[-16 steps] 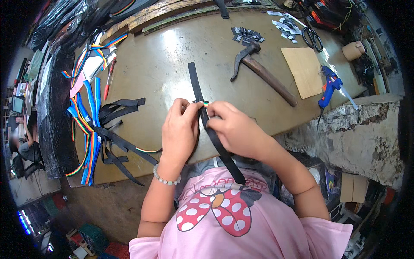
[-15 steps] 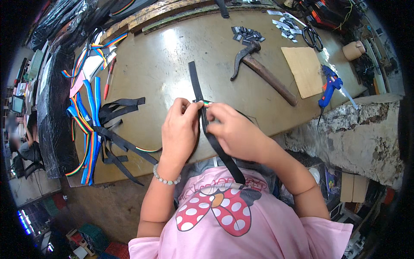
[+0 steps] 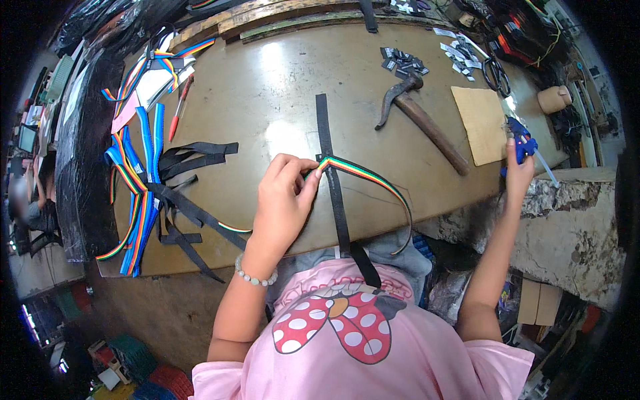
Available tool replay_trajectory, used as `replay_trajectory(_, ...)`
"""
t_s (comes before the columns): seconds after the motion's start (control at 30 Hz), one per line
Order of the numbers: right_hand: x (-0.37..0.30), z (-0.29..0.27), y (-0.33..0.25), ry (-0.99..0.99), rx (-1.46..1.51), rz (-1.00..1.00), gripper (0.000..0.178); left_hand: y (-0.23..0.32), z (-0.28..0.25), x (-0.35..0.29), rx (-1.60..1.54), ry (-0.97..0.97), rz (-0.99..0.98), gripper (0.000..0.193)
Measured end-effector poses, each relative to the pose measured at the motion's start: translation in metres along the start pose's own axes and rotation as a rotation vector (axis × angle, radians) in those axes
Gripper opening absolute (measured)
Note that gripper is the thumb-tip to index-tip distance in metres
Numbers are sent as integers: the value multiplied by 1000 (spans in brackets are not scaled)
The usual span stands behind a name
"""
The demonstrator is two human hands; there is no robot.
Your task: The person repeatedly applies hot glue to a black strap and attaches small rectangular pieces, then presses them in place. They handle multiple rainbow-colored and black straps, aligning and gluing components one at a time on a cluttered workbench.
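left hand (image 3: 283,197) pinching striped ribbon (image 3: 363,171) across black strap (image 3: 339,207), strap lying near-to-far; right hand (image 3: 520,175), well apart, closed on blue glue gun (image 3: 523,142), right edge of bench (image 3: 247,110).

Hammer (image 3: 433,136) laid aslant on worktop (image 3: 267,93), head near pile of dark tags (image 3: 403,63). Red pen (image 3: 181,110) placed beside white papers (image 3: 151,85). Black scissors (image 3: 497,75) set near scattered pale labels (image 3: 460,56). Wooden planks (image 3: 267,19) laid along far edge.
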State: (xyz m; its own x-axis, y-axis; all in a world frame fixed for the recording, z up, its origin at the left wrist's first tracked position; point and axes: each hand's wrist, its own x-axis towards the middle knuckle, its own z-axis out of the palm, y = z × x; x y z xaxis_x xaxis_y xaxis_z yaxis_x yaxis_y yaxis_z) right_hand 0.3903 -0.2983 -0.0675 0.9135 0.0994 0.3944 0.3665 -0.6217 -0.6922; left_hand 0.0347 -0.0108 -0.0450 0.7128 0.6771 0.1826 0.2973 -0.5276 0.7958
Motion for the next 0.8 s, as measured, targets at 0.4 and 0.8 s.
replay_trajectory(0.4,-83,43,-212,-1008,254,-436,45,-4,0,1,-74,32,3,10)
replay_trajectory(0.8,-84,54,-221,-1085,129,-481,43,-5,1,0,-65,42,11,10)
